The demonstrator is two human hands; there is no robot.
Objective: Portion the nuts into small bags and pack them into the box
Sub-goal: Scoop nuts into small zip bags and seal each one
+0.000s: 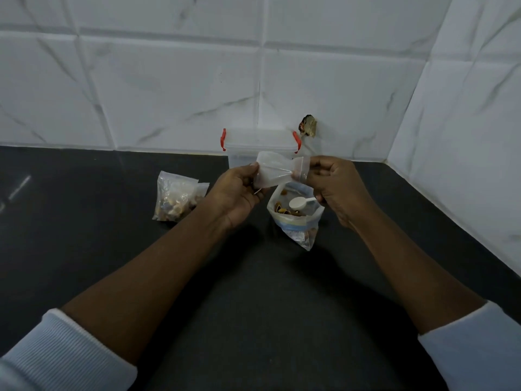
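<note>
An empty small clear zip bag (275,171) is held in the air between both hands. My left hand (238,193) grips its left end and my right hand (335,187) pinches its zip end. Below them a large open bag of nuts (294,221) stands on the dark counter with a white scoop (298,204) lying inside. To the left lie filled small bags of nuts (176,200). Behind the hands stands a clear plastic box (259,142) with red latches, lid on, against the wall.
The black counter (253,292) meets white marble-look tiled walls at the back and right, forming a corner. A dark broken spot (308,126) marks the wall behind the box. A faint metallic object (17,191) lies at the far left.
</note>
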